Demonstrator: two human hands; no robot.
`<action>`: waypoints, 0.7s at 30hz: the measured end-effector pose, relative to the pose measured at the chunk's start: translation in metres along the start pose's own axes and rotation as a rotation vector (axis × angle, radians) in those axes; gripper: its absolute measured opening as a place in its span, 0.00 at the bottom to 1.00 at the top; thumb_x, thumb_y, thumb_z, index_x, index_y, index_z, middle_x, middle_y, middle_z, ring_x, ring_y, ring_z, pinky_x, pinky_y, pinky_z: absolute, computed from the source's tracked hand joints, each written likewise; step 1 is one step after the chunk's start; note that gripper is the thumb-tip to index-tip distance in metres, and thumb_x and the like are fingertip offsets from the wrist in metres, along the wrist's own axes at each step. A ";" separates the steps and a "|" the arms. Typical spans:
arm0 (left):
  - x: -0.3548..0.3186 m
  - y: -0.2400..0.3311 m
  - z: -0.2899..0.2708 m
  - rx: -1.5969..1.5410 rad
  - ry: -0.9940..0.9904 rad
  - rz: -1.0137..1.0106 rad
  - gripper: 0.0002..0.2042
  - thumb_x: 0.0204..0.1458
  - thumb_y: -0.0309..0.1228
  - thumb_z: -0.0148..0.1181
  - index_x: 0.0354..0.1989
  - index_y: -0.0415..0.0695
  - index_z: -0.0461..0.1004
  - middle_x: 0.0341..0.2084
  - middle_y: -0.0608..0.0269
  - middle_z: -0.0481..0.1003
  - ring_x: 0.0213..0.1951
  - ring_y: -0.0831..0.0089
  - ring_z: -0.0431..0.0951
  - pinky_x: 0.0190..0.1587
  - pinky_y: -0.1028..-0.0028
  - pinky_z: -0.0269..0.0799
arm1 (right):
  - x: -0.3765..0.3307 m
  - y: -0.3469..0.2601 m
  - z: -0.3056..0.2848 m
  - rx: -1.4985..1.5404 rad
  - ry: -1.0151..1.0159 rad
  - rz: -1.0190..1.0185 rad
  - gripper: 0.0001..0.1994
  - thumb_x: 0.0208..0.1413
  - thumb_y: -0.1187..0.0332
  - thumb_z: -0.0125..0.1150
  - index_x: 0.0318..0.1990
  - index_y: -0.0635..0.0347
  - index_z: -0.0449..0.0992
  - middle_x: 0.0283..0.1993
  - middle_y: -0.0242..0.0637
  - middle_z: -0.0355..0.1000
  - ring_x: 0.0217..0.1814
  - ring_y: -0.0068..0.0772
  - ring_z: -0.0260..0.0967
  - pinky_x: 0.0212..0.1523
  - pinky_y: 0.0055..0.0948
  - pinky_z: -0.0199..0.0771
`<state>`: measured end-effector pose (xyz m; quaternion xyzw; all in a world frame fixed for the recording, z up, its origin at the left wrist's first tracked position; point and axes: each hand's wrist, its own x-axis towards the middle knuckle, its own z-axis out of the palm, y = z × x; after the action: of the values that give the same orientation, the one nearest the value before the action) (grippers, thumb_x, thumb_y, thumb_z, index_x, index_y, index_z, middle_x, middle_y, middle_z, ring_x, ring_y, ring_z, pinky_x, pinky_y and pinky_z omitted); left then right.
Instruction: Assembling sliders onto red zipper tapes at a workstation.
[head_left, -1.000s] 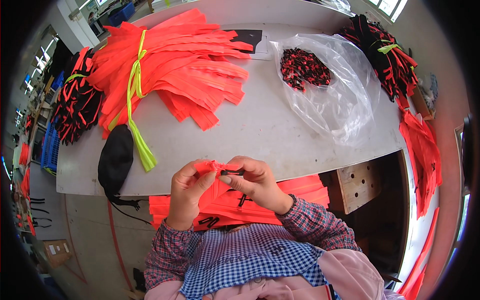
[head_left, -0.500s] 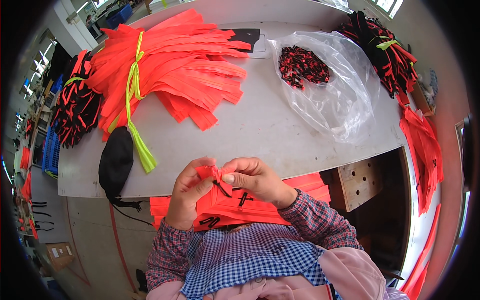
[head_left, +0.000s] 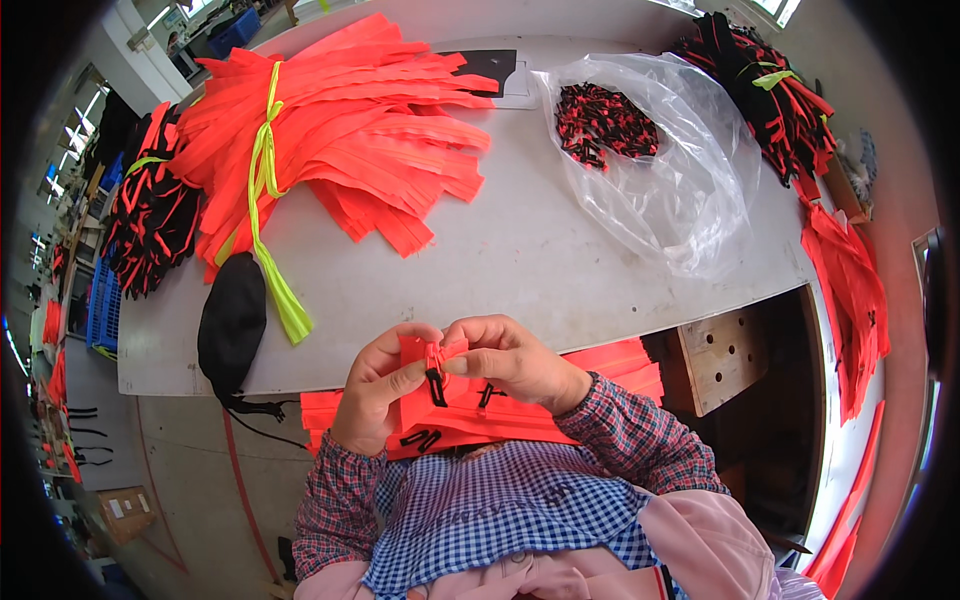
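Note:
Just in front of the table's near edge, my left hand (head_left: 375, 388) pinches the end of a coral-red zipper tape (head_left: 419, 408) between thumb and fingers. My right hand (head_left: 512, 362) closes on the same end from the other side, its thumb against the tape. From between the fingertips hangs a black zipper pull (head_left: 437, 389); the slider itself is partly covered by my fingers. Below, more coral-red zippers (head_left: 615, 372) with black pulls lie across my lap, over a blue checked apron (head_left: 500, 500).
A large coral-red zipper bundle (head_left: 350, 140) tied with a yellow-green strip lies at the back left of the table (head_left: 480, 270). A clear plastic bag (head_left: 690, 220) bears a pile of black-and-red sliders (head_left: 605, 125). Beside the bundle rests a black pouch (head_left: 232, 320).
The black pull has swung from slanting rightward to hanging nearly straight down. The tape end now stands higher between my fingers. Both hands keep their pinch in almost the same place.

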<state>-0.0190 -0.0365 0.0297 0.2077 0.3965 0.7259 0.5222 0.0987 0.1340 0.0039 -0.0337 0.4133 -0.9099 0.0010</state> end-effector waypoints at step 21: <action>-0.011 0.027 0.024 1.160 0.077 0.327 0.10 0.49 0.18 0.66 0.40 0.34 0.79 0.34 0.56 0.79 0.34 0.70 0.80 0.38 0.75 0.76 | -0.011 0.001 0.008 -0.830 0.112 -0.528 0.11 0.58 0.74 0.65 0.47 0.62 0.79 0.41 0.38 0.72 0.41 0.32 0.73 0.41 0.29 0.75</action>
<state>-0.0137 -0.0419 0.0669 0.4903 0.7093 0.4693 0.1905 0.1101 0.1273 0.0076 -0.0860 0.7178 -0.6381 -0.2650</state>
